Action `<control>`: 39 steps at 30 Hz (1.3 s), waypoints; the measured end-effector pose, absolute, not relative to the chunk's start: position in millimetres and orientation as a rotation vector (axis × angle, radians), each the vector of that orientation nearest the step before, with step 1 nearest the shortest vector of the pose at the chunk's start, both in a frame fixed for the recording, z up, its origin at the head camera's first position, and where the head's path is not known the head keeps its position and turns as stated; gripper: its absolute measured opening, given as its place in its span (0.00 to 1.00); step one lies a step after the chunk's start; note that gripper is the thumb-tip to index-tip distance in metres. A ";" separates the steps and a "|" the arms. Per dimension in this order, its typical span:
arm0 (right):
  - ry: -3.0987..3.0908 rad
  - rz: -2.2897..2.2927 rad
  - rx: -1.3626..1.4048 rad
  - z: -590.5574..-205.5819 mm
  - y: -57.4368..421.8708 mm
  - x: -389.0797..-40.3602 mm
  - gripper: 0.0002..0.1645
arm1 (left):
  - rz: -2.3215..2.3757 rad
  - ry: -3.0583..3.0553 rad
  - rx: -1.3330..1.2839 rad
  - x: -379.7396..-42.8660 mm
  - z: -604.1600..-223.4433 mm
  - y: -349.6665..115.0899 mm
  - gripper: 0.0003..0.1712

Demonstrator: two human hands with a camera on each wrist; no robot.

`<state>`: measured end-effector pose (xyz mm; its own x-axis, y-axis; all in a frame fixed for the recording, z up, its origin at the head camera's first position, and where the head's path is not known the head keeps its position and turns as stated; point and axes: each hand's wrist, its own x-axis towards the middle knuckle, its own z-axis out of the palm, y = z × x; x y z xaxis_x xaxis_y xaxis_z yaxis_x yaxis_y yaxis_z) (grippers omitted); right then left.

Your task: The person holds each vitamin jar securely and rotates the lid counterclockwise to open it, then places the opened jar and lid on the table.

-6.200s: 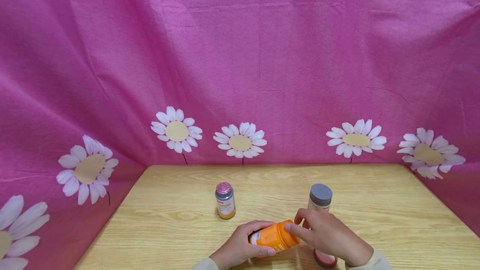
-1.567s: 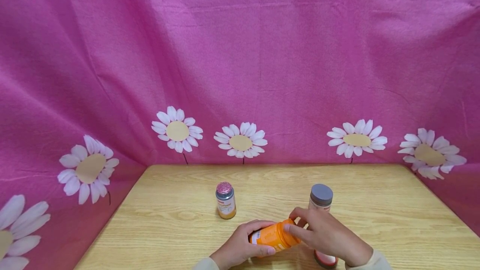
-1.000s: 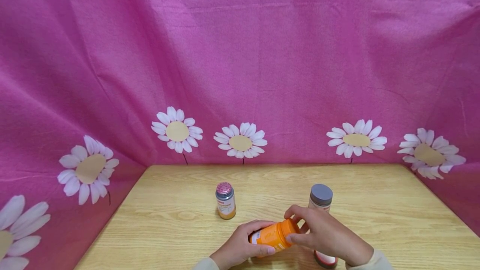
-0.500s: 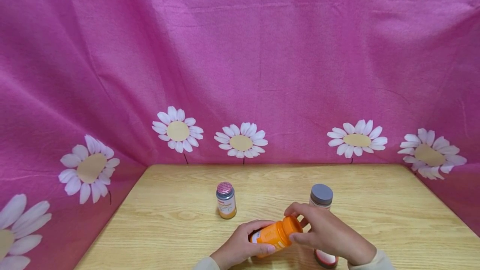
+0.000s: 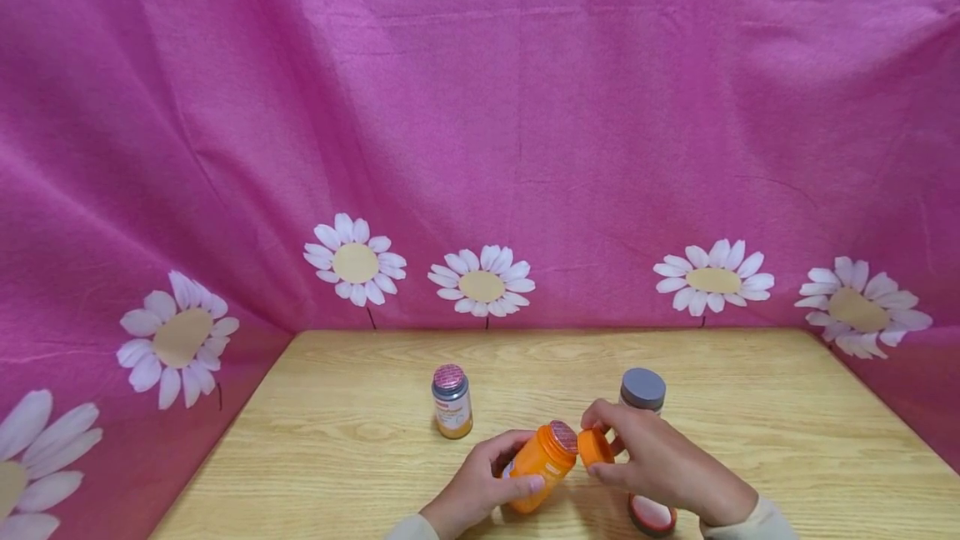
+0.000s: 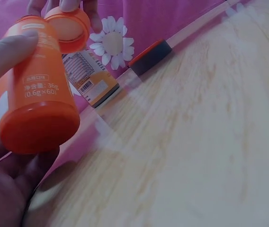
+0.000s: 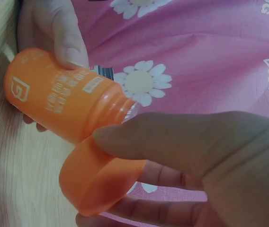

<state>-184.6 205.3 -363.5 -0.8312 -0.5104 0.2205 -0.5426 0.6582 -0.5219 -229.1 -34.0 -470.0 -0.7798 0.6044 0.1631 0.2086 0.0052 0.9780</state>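
Note:
My left hand (image 5: 483,477) grips an orange pill bottle (image 5: 542,465), tilted, its mouth up and to the right. A pinkish patterned seal (image 5: 563,437) covers that mouth. Between thumb and fingers my right hand (image 5: 660,458) pinches the orange cap (image 5: 596,447), which is off the bottle and just right of its neck. The left wrist view shows the cap's pale inner face (image 6: 67,29) and the bottle's base. In the right wrist view the cap (image 7: 99,177) lies close beside the threaded neck (image 7: 108,106).
A dark-necked bottle (image 5: 452,407) with a pink seal stands on the wooden table (image 5: 360,407), behind the left hand. Partly hidden by the right hand is a grey-lidded bottle (image 5: 642,390). In front of it lies an upturned cap (image 5: 652,515) with a red rim. A pink daisy cloth (image 5: 570,148) hangs behind.
The cap has come off the orange bottle, held by my right hand, which shifted slightly right. My left hand has tipped the bottle more upright, so its seal now shows.

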 end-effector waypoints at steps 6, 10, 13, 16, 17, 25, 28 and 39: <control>-2.874 0.910 0.881 -365.2 203.6 -184.9 0.20 | 1.948 2.062 0.700 -229.4 -468.8 -30.1 0.26; -2.932 0.922 0.859 -369.5 199.4 -182.8 0.22 | 2.065 2.092 0.595 -228.3 -467.5 -20.5 0.28; -2.976 0.944 0.850 -374.7 196.2 -182.3 0.23 | 2.125 2.107 0.563 -226.5 -462.2 -11.2 0.29; -2.983 0.972 0.883 -381.8 194.0 -182.5 0.21 | 2.146 2.157 0.561 -226.2 -454.7 -4.0 0.29; -2.972 0.989 0.909 -384.5 193.5 -182.6 0.19 | 2.145 2.183 0.567 -226.8 -452.5 -2.1 0.29; -3.021 1.194 1.019 -400.0 186.4 -184.6 0.19 | 2.142 2.289 0.597 -243.9 -448.7 3.5 0.30; -3.057 1.331 1.038 -404.3 183.2 -184.0 0.20 | 2.118 2.314 0.588 -250.8 -450.3 4.1 0.31; -2.976 1.574 1.129 -446.3 185.2 -194.5 0.24 | 2.048 2.355 0.661 -279.5 -477.3 9.2 0.32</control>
